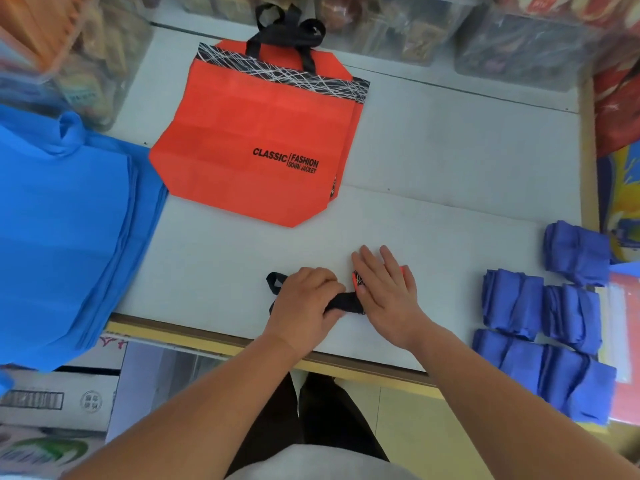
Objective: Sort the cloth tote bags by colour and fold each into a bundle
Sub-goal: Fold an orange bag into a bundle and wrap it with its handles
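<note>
At the 6 o'clock edge of the worktop [433, 188], the left hand [304, 303] grips the black strap [343, 301] of a folded orange bundle [356, 280]. The right hand [388, 296] presses flat on the bundle, fingers straight. A flat orange bag [256, 140] lies at 12 o'clock, stacked blue bags [69, 220] at 9 o'clock, blue bundles [540, 323] at 3 o'clock.

Flat red tote bag [256, 140] printed "CLASSIC | FASHION DOWN JACKET" in black

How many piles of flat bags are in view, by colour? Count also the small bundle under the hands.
light blue pile: 1
red pile: 1
red bundle: 1
Total: 3
</note>
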